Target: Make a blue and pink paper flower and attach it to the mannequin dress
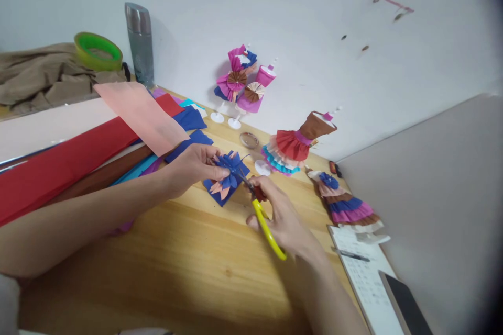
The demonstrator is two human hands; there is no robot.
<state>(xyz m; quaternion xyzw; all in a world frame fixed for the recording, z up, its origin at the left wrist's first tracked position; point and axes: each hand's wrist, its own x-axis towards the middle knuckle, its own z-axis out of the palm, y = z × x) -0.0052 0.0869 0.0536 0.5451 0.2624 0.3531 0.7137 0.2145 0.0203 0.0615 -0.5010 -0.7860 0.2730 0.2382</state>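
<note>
Between the thumb and fingers of my left hand (194, 167) is a blue paper flower (228, 165) with layered petals. My right hand (277, 209) is closed round a pair of scissors (267, 230) with a yellow handle. The scissor blades point up and left, and their tips are at the flower's right side. Whether the tips touch a petal I cannot tell. Below the flower lies a blue paper piece (220, 199) on the wooden table (184, 261), with peach paper bits (220, 189) over it.
Strips of red paper (70, 167) and peach paper (145, 120) pile up at the left. Behind them stand a flask (140, 49) and a green tape roll (98, 51). Mini mannequins in paper dresses (293, 146) line the wall. At right lie a notepad (363, 277), pen and phone (404, 301).
</note>
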